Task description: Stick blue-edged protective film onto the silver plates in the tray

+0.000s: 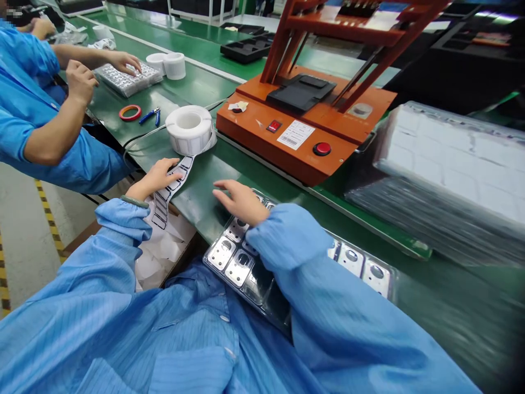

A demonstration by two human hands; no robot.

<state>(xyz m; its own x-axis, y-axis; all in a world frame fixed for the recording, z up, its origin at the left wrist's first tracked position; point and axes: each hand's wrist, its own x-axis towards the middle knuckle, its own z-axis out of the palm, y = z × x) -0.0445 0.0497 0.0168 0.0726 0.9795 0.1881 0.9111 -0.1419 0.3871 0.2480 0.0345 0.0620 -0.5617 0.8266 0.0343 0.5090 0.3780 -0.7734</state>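
Note:
A strip of black-outlined labels point(164, 205) runs off a white label roll point(191, 131) and hangs over the table's front edge. My left hand point(158, 178) grips this strip close to the roll, fingers on its upper face. My right hand point(241, 202) hovers above the far left part of a clear plastic tray point(270, 298), with fingers slightly bent and apart and nothing seen between them. Silver metal plates point(239, 267), each with a dark round spot, sit in the tray's pockets. Some front pockets hold no plate. My right sleeve covers the tray's middle.
An orange press machine point(287, 137) stands behind the tray. Stacked clear trays point(447, 175) are at right. Blue cutters point(150, 116) and a red tape ring point(130, 113) lie left. A co-worker's hand point(123, 63) is over another tray. White scraps fill a box point(180, 262) below.

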